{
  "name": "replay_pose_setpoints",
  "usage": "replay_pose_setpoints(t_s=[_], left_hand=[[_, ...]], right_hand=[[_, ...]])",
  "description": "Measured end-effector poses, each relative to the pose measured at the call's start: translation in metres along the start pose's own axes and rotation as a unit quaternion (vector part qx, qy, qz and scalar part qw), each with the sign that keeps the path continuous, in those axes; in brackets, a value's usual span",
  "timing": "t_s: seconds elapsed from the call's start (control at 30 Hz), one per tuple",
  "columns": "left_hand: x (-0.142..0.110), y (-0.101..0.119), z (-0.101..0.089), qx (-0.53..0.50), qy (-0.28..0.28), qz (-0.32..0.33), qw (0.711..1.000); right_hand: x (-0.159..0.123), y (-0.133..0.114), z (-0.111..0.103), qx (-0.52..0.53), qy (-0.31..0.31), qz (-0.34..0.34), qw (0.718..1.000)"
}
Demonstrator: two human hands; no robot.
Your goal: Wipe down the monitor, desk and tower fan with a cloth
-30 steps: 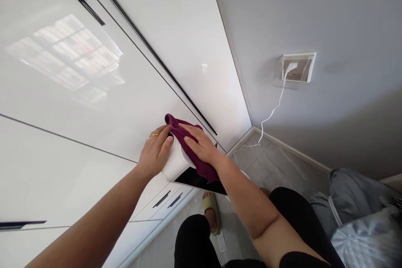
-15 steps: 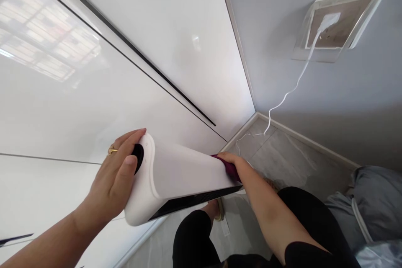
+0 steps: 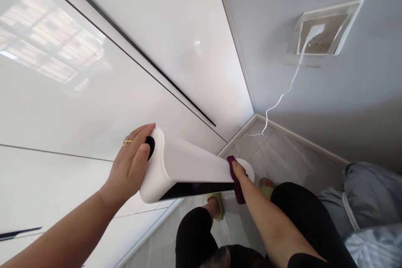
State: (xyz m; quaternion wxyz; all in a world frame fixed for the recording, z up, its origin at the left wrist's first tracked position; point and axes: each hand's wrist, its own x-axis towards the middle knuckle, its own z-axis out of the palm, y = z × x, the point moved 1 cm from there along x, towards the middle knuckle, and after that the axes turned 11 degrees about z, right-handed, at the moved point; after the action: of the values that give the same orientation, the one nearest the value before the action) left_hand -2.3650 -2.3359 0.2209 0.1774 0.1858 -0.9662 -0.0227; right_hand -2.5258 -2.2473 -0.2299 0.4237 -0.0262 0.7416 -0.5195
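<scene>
A tall white tower appliance (image 3: 185, 167) with a black front panel stands on a round base beside the glossy wardrobe. My left hand (image 3: 132, 163), a gold ring on one finger, rests on its top with the fingers wrapped over the edge by a black knob. My right hand (image 3: 238, 171) is far down near the base, pressing a maroon cloth (image 3: 235, 178) against the appliance's lower body.
Glossy white wardrobe doors (image 3: 94, 71) with black handle strips fill the left. A white cable (image 3: 279, 98) runs from a wall socket (image 3: 323, 29) down to the tiled floor. Grey bedding (image 3: 367, 201) lies at the right. My sandalled feet stand by the base.
My right hand has slid the cloth from the appliance's top down its side to near the base. The left hand has stayed on the top. The view has dropped lower.
</scene>
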Motion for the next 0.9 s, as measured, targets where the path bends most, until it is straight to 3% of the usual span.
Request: replay_pose_setpoints(t_s=[0.17,0.33,0.5,0.67,0.77,0.9], left_hand=[[0.002,-0.003,0.004,0.0,0.014,-0.015,1.0],[0.001,0.001,0.004,0.011,0.009,-0.001,1.0],[-0.001,-0.002,0.004,0.025,0.022,0.011,0.999],[-0.002,-0.007,0.006,0.016,0.03,-0.005,0.999],[-0.002,-0.005,0.005,0.011,0.037,-0.006,0.999],[0.0,-0.003,0.003,0.01,0.017,0.011,1.0]], right_hand=[[-0.037,-0.036,0.007,0.031,-0.028,-0.07,0.997],[-0.098,-0.099,0.011,0.068,-0.055,-0.197,0.977],[-0.171,-0.179,0.003,0.108,-0.105,-0.369,0.917],[-0.222,-0.249,-0.009,0.087,-0.155,-0.458,0.871],[-0.234,-0.269,-0.014,0.057,-0.172,-0.489,0.854],[-0.231,-0.266,-0.015,0.068,-0.172,-0.505,0.843]])
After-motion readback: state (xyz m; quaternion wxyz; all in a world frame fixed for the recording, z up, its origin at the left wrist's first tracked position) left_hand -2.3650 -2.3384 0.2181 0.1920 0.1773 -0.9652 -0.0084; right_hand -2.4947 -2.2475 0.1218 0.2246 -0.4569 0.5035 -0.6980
